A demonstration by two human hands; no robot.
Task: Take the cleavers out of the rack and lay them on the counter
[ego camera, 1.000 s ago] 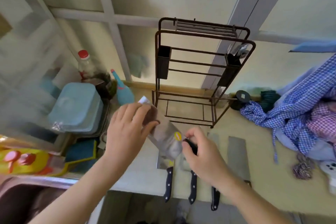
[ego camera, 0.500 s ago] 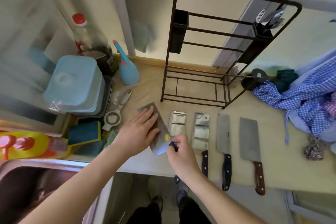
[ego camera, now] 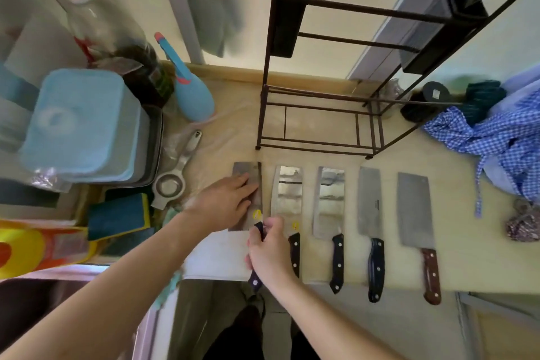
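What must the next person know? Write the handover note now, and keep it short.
Left hand: flat on the blade of the fifth cleaver, at the row's left end.
Right hand: grips its handle.
Done: four cleavers lie side by side on the counter, handles toward the near edge.
Left: let go of the fifth; check the rack, whose top is out of view. No cleaver shows in the visible part.

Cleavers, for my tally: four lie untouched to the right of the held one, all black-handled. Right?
Not all. The head view shows the rightmost cleaver with a reddish-brown handle; the other three are black-handled, lying right of the held cleaver.
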